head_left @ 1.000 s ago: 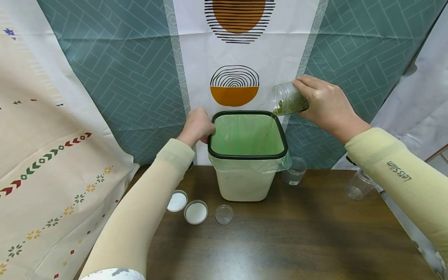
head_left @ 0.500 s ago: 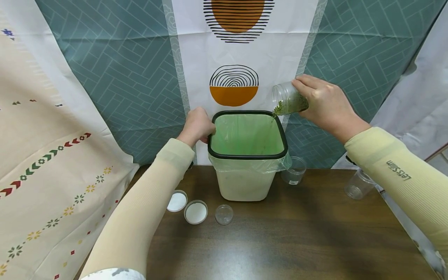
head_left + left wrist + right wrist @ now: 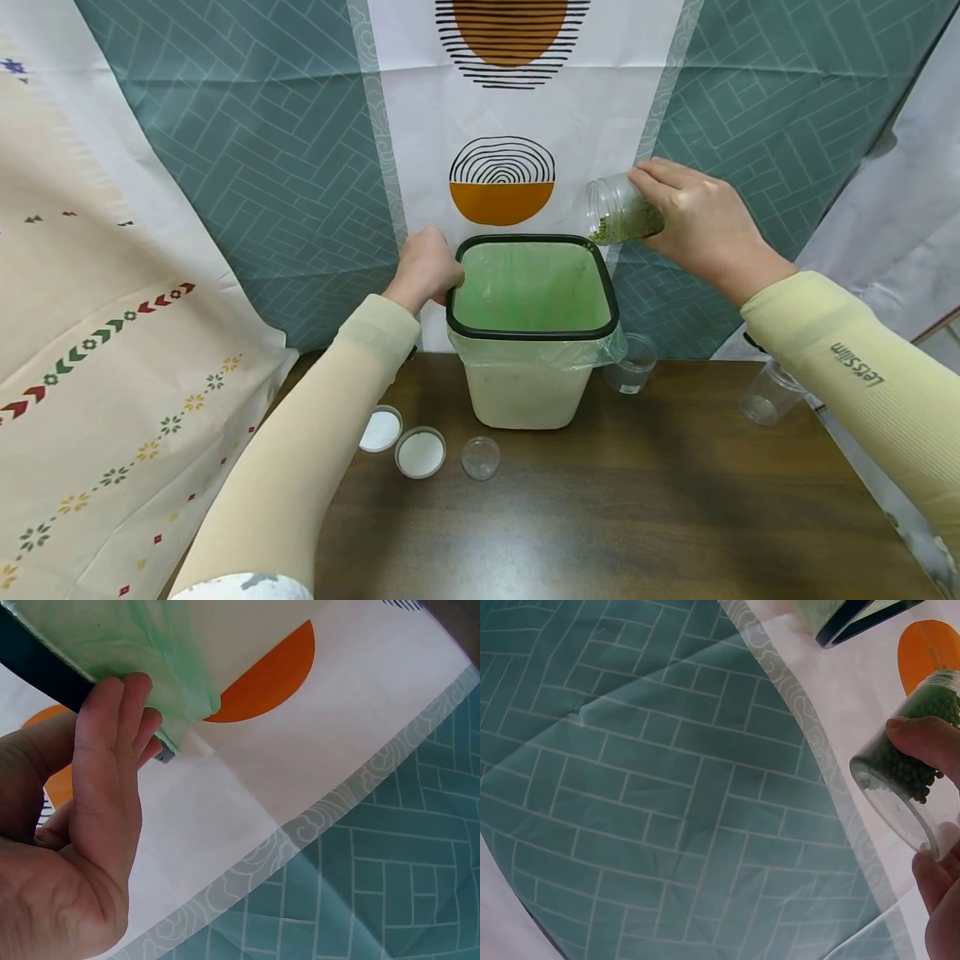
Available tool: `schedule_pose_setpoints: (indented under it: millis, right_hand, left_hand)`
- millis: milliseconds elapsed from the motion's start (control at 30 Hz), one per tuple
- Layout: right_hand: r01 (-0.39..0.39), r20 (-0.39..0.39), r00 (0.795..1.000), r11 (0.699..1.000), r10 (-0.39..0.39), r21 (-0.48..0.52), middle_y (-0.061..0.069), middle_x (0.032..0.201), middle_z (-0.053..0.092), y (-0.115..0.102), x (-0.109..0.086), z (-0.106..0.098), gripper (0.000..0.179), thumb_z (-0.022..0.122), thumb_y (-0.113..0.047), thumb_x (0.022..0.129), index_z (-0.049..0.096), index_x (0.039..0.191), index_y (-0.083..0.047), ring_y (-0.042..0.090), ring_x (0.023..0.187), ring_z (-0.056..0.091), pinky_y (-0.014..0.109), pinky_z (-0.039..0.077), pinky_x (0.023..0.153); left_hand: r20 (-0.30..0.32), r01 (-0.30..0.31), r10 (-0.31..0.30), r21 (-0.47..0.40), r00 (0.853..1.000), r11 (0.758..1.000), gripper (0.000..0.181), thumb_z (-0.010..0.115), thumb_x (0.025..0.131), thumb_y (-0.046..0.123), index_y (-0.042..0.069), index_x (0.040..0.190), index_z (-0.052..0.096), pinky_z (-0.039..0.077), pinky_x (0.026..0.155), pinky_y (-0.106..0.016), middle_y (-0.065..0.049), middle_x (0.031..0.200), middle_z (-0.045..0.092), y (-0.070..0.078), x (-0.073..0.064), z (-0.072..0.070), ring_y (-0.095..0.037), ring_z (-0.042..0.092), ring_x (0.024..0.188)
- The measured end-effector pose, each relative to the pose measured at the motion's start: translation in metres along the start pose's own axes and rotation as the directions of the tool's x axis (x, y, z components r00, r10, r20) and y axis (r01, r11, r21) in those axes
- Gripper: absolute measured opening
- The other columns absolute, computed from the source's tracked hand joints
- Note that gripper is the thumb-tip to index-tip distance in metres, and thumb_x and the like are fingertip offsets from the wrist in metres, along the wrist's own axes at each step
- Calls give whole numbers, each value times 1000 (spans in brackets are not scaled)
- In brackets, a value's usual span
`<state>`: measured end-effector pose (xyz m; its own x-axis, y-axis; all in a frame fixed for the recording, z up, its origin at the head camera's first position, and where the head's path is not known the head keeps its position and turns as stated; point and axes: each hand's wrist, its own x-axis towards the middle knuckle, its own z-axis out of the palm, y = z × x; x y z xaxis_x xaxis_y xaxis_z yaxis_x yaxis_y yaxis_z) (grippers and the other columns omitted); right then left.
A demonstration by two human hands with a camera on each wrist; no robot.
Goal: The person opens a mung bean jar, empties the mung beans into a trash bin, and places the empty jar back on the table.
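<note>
A pale trash can (image 3: 528, 392) with a black rim and a green bag liner (image 3: 532, 287) stands on the table. My left hand (image 3: 426, 268) grips its rim at the left side; the left wrist view has fingers (image 3: 112, 742) on the outside of the rim. Above the right rear corner, my right hand (image 3: 697, 221) holds a clear jar (image 3: 606, 200) by its base end. The jar is tipped nearly level, its uncovered mouth toward the can. Small round green beans (image 3: 904, 769), like mung beans, lie along its lower side, some at the mouth.
Two white-faced lids (image 3: 420, 453) and a small clear lid (image 3: 481, 458) lie before the can on the brown table (image 3: 600, 517). One clear jar (image 3: 633, 367) stands beside the can; another clear jar (image 3: 768, 396) is under my right forearm. A patterned cloth (image 3: 300, 167) hangs behind.
Both hands keep their places and the jar its tilt. Beans that were dropping from the jar's mouth into the can earlier are hardly visible below it now.
</note>
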<state>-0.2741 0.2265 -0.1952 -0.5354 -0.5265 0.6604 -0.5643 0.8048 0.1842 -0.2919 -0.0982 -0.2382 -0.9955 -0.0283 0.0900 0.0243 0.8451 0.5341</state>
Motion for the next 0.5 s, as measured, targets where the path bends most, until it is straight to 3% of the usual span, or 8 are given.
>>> schedule_pose_setpoints:
  millis: [500]
  right_hand:
    - [14,-9,1000,1000,-14,-9,17,126,58,-1,1,-2,80,82,8,53,55,128,-2,35,118,54,52,48,93]
  left_hand:
    - [-27,13,-12,16,1000,1000,17,51,72,0,11,59,49,50,38,-30,-12,53,61,1,-1,3,-25,62,42]
